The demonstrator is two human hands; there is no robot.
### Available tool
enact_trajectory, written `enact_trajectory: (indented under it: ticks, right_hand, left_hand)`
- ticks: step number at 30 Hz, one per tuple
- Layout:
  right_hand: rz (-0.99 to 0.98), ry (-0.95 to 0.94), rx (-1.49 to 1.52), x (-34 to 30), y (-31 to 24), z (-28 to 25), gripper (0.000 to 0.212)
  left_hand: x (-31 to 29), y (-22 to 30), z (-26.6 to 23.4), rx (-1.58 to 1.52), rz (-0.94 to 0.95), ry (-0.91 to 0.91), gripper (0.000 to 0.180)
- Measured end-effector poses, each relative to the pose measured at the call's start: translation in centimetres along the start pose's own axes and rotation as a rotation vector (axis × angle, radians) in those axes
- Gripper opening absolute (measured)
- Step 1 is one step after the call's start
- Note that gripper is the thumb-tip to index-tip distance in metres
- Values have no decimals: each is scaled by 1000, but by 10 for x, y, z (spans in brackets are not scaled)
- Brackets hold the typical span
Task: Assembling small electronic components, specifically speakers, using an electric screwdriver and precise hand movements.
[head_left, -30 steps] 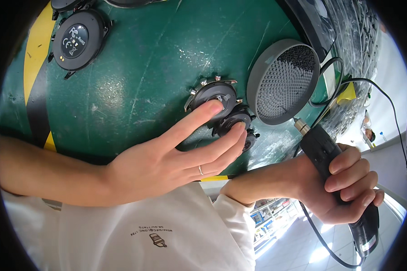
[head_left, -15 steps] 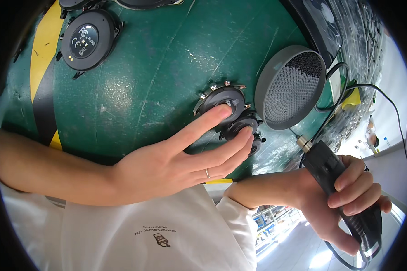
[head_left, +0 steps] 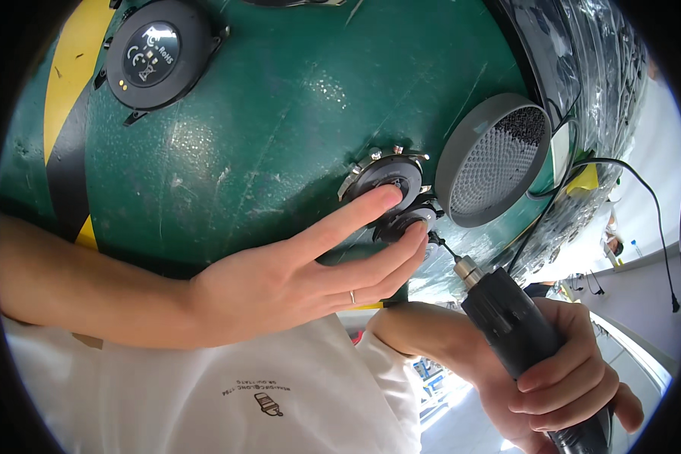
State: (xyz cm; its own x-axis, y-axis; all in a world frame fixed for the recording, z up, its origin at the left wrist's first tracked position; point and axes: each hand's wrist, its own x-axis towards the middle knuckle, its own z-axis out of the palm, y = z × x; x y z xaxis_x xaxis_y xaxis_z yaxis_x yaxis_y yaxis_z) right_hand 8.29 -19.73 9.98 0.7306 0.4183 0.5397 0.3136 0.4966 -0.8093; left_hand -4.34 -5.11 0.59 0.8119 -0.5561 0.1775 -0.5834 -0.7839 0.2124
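Observation:
My left hand [head_left: 303, 268] reaches over the green table with its fingers spread. Its index fingertip presses on the dark back of a round watch case [head_left: 374, 178] with silver buttons along its rim. The other fingertips hold down a smaller, dark round watch part [head_left: 390, 229] beside it, partly hidden by the fingers. Wrapped round a black electric screwdriver [head_left: 507, 318] is my right hand [head_left: 564, 378]. The driver's thin bit points up and left, with its tip at the edge of the smaller part; whether it sits on a screw is too small to tell.
A grey round dish [head_left: 455, 174] with a dimpled floor holds many tiny black screws, right of the watch case. Another watch case [head_left: 155, 57] lies face down at upper left, by yellow-and-black edge tape [head_left: 72, 113]. Cables [head_left: 654, 200] and clear plastic bags line the right side.
My right hand has brought the screwdriver left, so its bit went from beside the dish to the smaller watch part. My left hand keeps its fingers on both pieces; the view shifted slightly.

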Motion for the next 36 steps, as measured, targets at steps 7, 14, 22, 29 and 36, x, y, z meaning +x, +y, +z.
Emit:
enact_trajectory:
  ticks: [7,14,22,29,36]
  right_hand:
    - [-35,-22,-125,-2,18,11,75]
    - [-31,-36,-97,-2,23,10,74]
    - [3,-66,-106,1,18,5,78]
    - [42,-82,-120,0,15,6,78]
    - [142,-193,-102,6,8,2,73]
  left_hand:
    - [-4,-3,-1,18,5,10,48]
    - [-5,-1,1,42,18,-7,48]
    - [-3,-2,0,48,21,4,47]
    - [-5,-1,-1,28,10,-11,47]
    - [-6,1,0,29,-15,-2,48]
